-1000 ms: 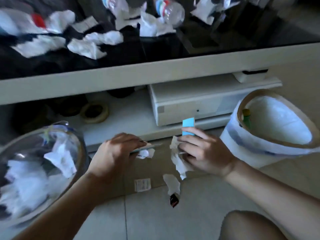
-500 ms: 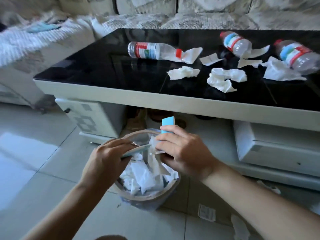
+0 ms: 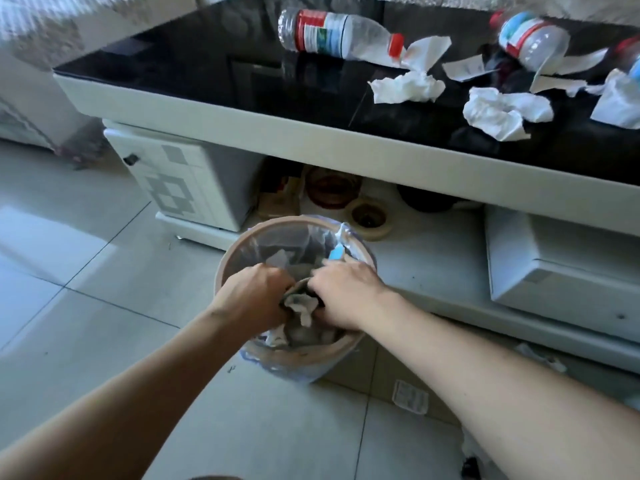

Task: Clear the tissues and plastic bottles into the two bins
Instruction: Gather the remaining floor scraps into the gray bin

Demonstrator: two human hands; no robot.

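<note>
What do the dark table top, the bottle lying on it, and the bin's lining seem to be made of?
Table top: probably black glass or high-gloss lacquer; it mirrors the litter and the light. Bottle: thin clear plastic, see-through and dented, with a red cap and printed label. Bin: lined with a filmy, translucent plastic bag, wrinkled inside and folded over the tan rim; what the rim is made of is unclear.
</note>
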